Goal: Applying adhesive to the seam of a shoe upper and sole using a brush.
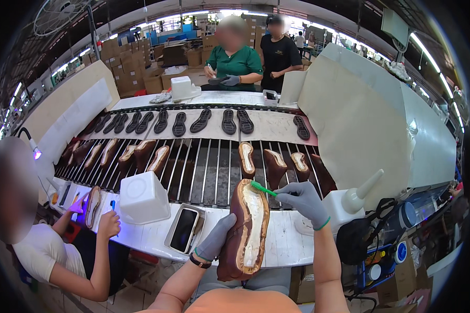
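My left hand [217, 237], in a grey glove, grips the side of a brown shoe upper [250, 229] that stands on end with its pale underside facing me. In my gloved right hand [305, 202] a slim green brush [263, 189] is pinched between the fingers. Its head touches the underside near the upper end of the shoe. Just beyond, a row of similar brown shoe uppers [247, 159] rests soles-up on the metal rollers. Black shoe soles [200, 120] lie in a line on the pale belt behind them.
A white bottle with a long nozzle [350, 203] stands right of my right hand. To the left are a tray with a phone [184, 229] and a white square container [143, 198]. A seated co-worker [52, 250] handles another shoe at far left; two people stand beyond the line.
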### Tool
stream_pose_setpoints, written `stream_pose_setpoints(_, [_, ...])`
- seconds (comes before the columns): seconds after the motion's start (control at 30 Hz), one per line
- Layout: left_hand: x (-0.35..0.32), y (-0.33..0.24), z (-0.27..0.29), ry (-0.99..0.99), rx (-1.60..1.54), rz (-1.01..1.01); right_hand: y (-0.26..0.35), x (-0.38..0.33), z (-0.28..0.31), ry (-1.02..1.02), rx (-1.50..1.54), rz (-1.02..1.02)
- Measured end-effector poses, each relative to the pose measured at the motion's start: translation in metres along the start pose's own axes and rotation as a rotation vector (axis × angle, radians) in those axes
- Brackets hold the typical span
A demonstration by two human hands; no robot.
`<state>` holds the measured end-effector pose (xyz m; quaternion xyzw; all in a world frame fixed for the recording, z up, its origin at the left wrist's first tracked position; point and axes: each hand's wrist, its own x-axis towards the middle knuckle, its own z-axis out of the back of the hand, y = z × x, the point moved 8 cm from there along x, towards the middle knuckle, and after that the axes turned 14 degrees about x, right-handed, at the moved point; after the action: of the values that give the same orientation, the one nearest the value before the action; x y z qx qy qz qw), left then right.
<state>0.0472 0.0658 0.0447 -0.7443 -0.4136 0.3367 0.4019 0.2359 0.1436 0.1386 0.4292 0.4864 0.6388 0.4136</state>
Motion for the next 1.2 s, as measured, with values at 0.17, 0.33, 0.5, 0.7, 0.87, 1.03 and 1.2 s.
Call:
stream_pose_setpoints(0.17, [0.002,-0.006,0.003,-0.023,-0.056,-0.026,0.011,-0.017,0.000,0.096,0.041,-0.006])
stream_pose_setpoints(0.33, [0.018,-0.020,0.010,0.005,0.124,-0.169,0.035,-0.027,-0.001,0.003,0.106,0.155])
stream_pose_setpoints(0.5, [0.013,-0.046,-0.002,-0.057,0.276,-0.280,0.040,-0.033,-0.008,0.050,-0.043,0.173])
stream_pose_setpoints(0.7, [0.008,-0.045,-0.010,-0.006,0.454,-0.257,0.040,-0.038,-0.011,0.042,-0.110,0.249])
stream_pose_setpoints(0.87, [0.007,-0.043,-0.015,-0.056,0.633,-0.326,0.043,-0.033,-0.009,-0.020,-0.110,0.250])
stream_pose_setpoints(1.03, [0.005,-0.046,-0.016,-0.126,0.946,-0.356,0.045,-0.023,-0.002,-0.084,-0.097,0.201])
stream_pose_setpoints(1.2, [0.010,-0.042,-0.014,-0.153,1.094,-0.323,0.045,-0.008,0.011,-0.163,-0.106,0.287])
